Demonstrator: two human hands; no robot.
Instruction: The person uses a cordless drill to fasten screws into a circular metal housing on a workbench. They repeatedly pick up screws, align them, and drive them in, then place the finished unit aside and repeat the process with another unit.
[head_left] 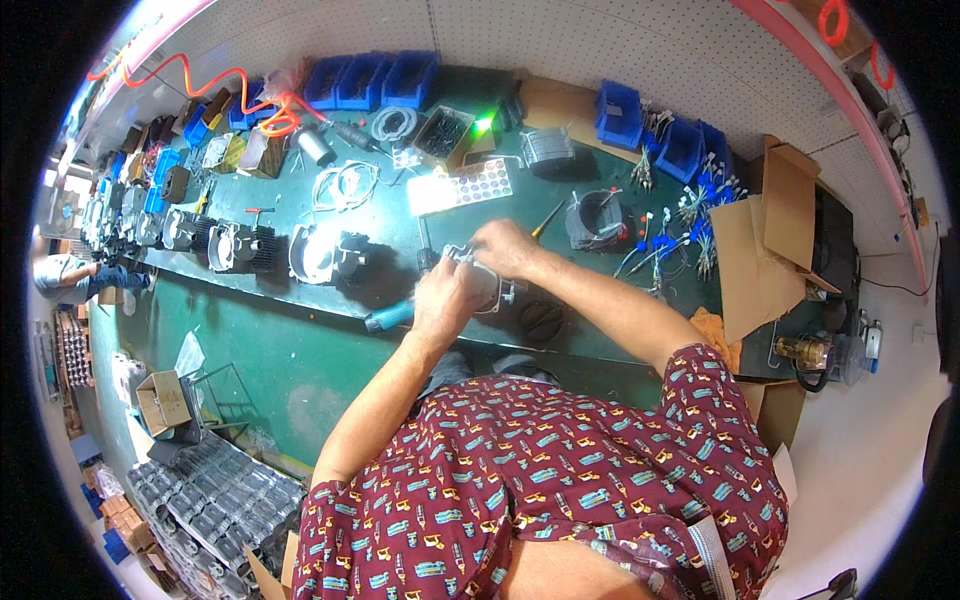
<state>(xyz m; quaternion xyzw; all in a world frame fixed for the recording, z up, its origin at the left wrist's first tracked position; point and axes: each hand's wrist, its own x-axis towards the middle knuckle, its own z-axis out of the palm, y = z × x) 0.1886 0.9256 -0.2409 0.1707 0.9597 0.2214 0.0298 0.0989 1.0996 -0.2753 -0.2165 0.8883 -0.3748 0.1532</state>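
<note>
Head view: a long desk [270, 190] is loaded with parts; blue bins [410, 80] are stood along its back. Bundles of wires [700, 205] with blue ends are heaped at the right.

Progress, as judged: one unit is in work, and it is probably unfinished, since it is being handled by both hands. On the left, housings [240, 248] are lined up along the desk; whether they are done or waiting cannot be told. On the right, a dark casing [596, 218] is set apart, not attached to anything in hand. What remains to be fitted is not shown clearly.

The part: pale grey, metallic, compact, irregular in outline. It is held over the front edge of the desk, close to the body. Much of its upper side is covered by fingers; a small projection is seen on its right side. No damage can be made out at this scale.

Hands: the part is grasped by the left hand [447, 298], fingers curled in. The right hand [505, 248] is bent over its top, fingertips together; whether anything is pinched there cannot be told.

Smaller items: a teal driver [390, 317] is laid left of the left hand; a yellow screwdriver [548, 220] is left beyond the right hand.
</note>
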